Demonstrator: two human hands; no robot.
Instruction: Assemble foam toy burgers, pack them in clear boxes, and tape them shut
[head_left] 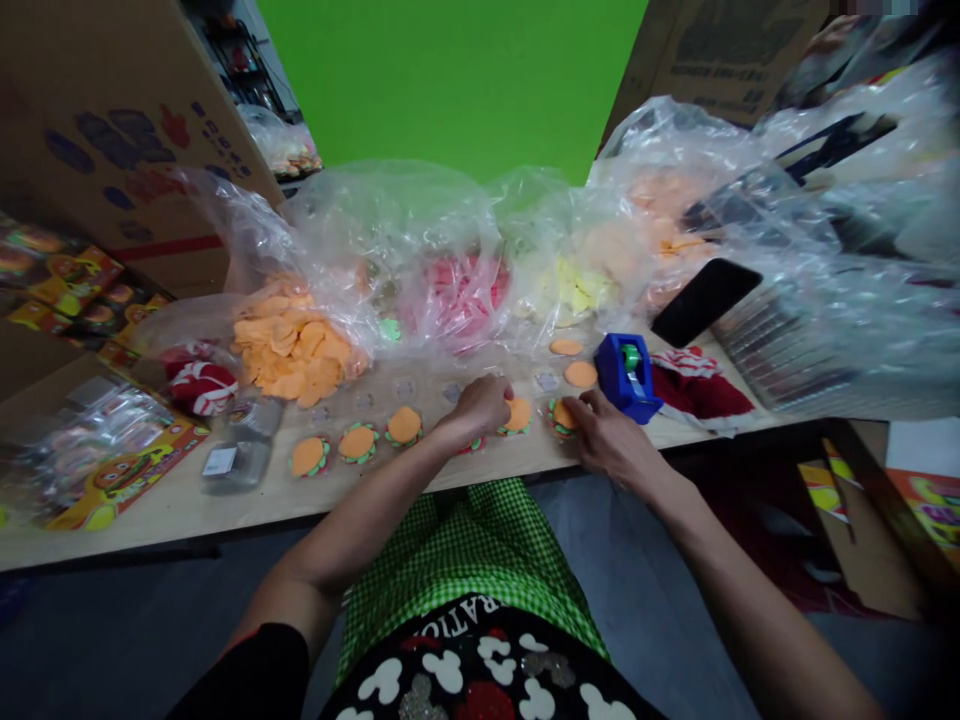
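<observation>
Toy burgers with orange foam buns and green frilled layers stand in a row along the table's front, among them a left-hand burger (309, 457) and a middle burger (404, 426). My left hand (484, 402) has its fingers curled together just above a burger (517, 414); whatever is between the fingertips is hidden. At the row's right end, my right hand (600, 430) has thumb and fingers closed on another burger (561, 416). A burger partly covered by my left forearm shows a red and green edge. Loose orange foam discs (580, 374) lie behind my right hand.
Clear bags hold orange pieces (292, 345), pink pieces (465, 290) and yellow pieces (574, 288) along the back. A blue tape dispenser (628, 380) and black phone (706, 300) are on the right. Plastic cases (236, 465) and printed boxes stand left.
</observation>
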